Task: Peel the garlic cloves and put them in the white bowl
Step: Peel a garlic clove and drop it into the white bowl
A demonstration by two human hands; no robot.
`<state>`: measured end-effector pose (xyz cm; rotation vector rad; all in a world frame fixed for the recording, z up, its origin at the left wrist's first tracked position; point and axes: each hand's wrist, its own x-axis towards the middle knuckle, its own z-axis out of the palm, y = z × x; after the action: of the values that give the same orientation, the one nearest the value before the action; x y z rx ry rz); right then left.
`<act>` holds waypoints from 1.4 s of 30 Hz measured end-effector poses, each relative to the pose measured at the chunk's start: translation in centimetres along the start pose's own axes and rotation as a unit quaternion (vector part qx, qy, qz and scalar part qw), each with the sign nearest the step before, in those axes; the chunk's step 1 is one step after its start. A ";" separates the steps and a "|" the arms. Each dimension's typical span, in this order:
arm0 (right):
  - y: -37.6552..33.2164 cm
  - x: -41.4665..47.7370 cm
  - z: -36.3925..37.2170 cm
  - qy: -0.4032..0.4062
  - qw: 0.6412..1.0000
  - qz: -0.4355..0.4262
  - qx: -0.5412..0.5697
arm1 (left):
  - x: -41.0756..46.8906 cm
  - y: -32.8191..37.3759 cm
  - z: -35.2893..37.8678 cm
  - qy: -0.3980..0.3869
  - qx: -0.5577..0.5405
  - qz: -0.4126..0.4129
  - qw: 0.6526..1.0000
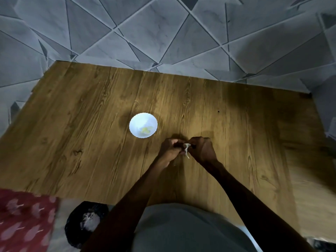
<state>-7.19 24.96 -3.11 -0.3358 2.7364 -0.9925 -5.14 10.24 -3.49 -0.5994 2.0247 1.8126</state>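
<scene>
Head view: the left hand point(170, 150) and right hand point(202, 149) meet above the wooden table point(91, 142), fingers curled, both pinching one garlic clove point(186, 146) between their fingertips. The fingers cover most of the clove, so its long axis cannot be told. A pale strip of skin point(187, 155) hangs from it, pointing toward the person. The white bowl point(134, 119) stands near the left hand, farther up the table, and holds a few yellowish peeled cloves point(146, 130).

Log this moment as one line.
step: peeling | left hand pinches garlic clove | right hand pinches garlic clove | white bowl holds yellowish pieces
</scene>
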 end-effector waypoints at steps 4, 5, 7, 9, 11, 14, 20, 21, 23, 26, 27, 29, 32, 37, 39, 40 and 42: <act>0.7 0.5 -0.4 0.002 0.997 -0.034 0.073 | 0.2 -0.2 0.0 0.014 0.007 0.007 1.000; 0.8 0.5 -0.6 0.003 0.994 -0.030 0.101 | 0.2 -0.1 -0.1 0.013 0.000 0.006 1.000; 0.9 0.5 -0.9 0.014 0.992 -0.021 0.124 | 0.3 0.1 -0.2 0.003 -0.010 0.004 1.000; 0.8 0.4 -0.8 0.021 0.992 -0.015 0.124 | 0.3 0.3 -0.3 -0.013 -0.021 0.000 1.000; 0.3 0.4 -0.7 0.023 0.994 -0.010 0.111 | 0.4 0.4 -0.4 -0.023 -0.029 0.000 0.999; -0.2 0.3 -0.7 0.022 0.996 -0.002 0.092 | 0.6 0.4 -0.4 -0.033 -0.020 -0.001 0.999; -0.4 0.0 -0.8 0.035 0.997 -0.012 0.064 | 0.9 0.8 -0.5 -0.053 -0.035 -0.014 0.998; -0.4 0.1 -0.9 0.036 0.997 -0.015 0.067 | 1.1 0.8 -0.5 -0.059 -0.040 -0.018 0.997; -0.1 0.2 -1.0 0.027 0.997 -0.008 0.073 | 1.4 0.9 -0.7 -0.075 -0.037 -0.026 0.996; 0.6 0.8 -1.4 0.001 0.999 -0.015 0.048 | 1.9 0.9 -1.0 -0.104 0.016 -0.020 0.994; 0.9 1.0 -1.7 -0.010 0.999 -0.021 0.031 | 2.1 0.9 -1.2 -0.109 0.019 -0.015 0.994; 1.3 1.4 -2.5 -0.026 0.999 -0.021 0.017 | 2.4 1.0 -1.5 -0.109 0.012 -0.002 0.994; 2.5 1.7 -3.2 -0.017 0.998 0.028 0.050 | 3.3 1.4 -1.6 -0.083 0.029 0.021 0.996; 3.4 0.3 -3.4 -0.027 0.982 0.137 0.127 | 5.1 2.3 -1.2 -0.029 0.141 0.100 0.984; 3.4 -0.5 -3.3 -0.010 0.981 0.142 0.133 | 5.6 2.7 -0.8 -0.015 0.204 0.136 0.969; 3.3 -0.9 -3.2 -0.003 0.980 0.146 0.138 | 5.7 3.0 -0.6 -0.013 0.226 0.151 0.962; 2.9 -1.6 -2.9 0.004 0.979 0.141 0.144 | 5.8 3.3 -0.4 -0.017 0.243 0.164 0.956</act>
<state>-6.88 29.34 -2.63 0.1032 2.5033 -1.2804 -11.76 9.72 -3.75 -0.0887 2.5342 1.3708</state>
